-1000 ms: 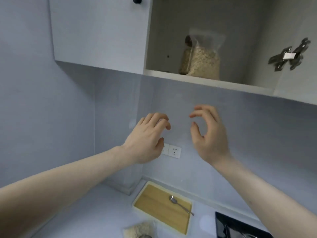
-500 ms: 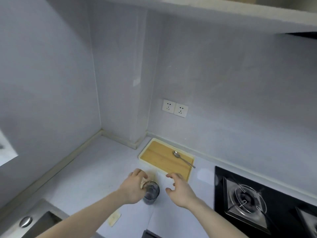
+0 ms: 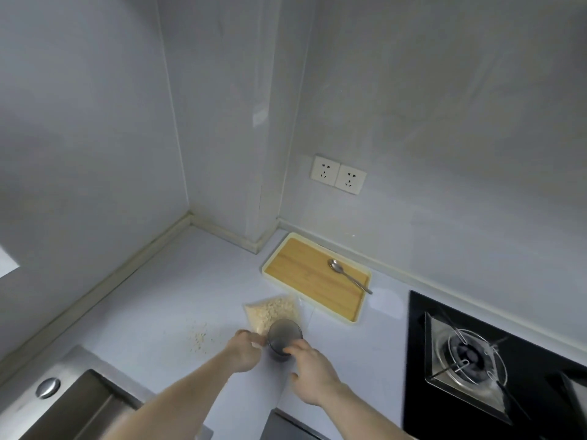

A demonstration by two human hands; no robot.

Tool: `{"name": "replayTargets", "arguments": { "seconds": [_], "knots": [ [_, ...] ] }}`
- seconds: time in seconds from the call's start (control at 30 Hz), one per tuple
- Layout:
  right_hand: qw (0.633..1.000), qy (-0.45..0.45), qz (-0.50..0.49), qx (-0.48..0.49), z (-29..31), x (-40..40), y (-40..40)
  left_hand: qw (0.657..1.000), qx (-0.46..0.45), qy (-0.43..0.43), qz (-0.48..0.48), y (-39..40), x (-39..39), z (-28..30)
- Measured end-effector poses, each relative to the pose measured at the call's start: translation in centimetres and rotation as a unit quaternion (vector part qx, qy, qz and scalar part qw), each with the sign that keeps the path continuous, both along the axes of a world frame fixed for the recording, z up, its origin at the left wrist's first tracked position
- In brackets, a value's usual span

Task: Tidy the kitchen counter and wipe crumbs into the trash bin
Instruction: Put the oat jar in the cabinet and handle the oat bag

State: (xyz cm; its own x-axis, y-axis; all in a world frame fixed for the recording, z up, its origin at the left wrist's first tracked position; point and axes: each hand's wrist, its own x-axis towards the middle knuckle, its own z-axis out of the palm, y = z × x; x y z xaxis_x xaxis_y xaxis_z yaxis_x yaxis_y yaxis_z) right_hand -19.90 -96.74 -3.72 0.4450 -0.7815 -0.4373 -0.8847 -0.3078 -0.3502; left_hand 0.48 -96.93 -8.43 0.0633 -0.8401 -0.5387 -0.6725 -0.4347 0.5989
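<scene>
A dark glass [image 3: 284,339] is shown at the counter's [image 3: 133,315] front, with the bag of oats [image 3: 270,311] touching it at 11 o'clock and scattered crumbs [image 3: 198,339] at 9 o'clock. The left hand [image 3: 246,352] is closed on the bag's near corner; the right hand [image 3: 313,366] is curled against the glass, though a full grip cannot be confirmed. The glass is best steadied upright while the bag is drawn clear, so that nothing more is spilled.

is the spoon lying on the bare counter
No, the spoon lies on the wooden tray near the wall, not on the counter.
</scene>
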Motion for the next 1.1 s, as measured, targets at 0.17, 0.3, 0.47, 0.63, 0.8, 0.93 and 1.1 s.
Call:
{"name": "replayTargets", "arguments": {
  "seconds": [0.17,0.3,0.47,0.63,0.8,0.93,1.1],
  "knots": [
    [0.998,0.048,0.034,-0.021,-1.2,0.5,-0.5,0.995,0.036,-0.047,-0.074,0.1,-0.4,-1.3],
    [0.993,0.094,0.057,-0.051,-1.8,0.5,-1.3,0.996,0.032,-0.045,-0.070,0.0,-0.3,-2.0],
    [0.980,0.159,0.068,-0.097,-1.7,0.5,-2.1,0.996,0.015,-0.066,-0.059,0.6,-0.1,-1.9],
    [0.964,0.204,0.114,-0.129,-2.0,-1.0,-1.7,0.992,0.050,-0.086,-0.081,3.7,0.5,-1.9],
    [0.963,0.209,0.083,-0.145,-2.1,-4.1,-1.3,0.982,0.087,-0.063,-0.158,7.0,0.7,-2.1],
    [0.967,0.214,0.035,-0.136,-2.0,-5.7,-1.1,0.980,0.125,0.049,-0.145,8.0,1.0,-0.7],
    [0.975,0.180,-0.018,-0.126,-2.4,-6.7,-0.9,0.999,-0.020,-0.024,-0.022,5.6,2.2,1.4]
  ]
}}
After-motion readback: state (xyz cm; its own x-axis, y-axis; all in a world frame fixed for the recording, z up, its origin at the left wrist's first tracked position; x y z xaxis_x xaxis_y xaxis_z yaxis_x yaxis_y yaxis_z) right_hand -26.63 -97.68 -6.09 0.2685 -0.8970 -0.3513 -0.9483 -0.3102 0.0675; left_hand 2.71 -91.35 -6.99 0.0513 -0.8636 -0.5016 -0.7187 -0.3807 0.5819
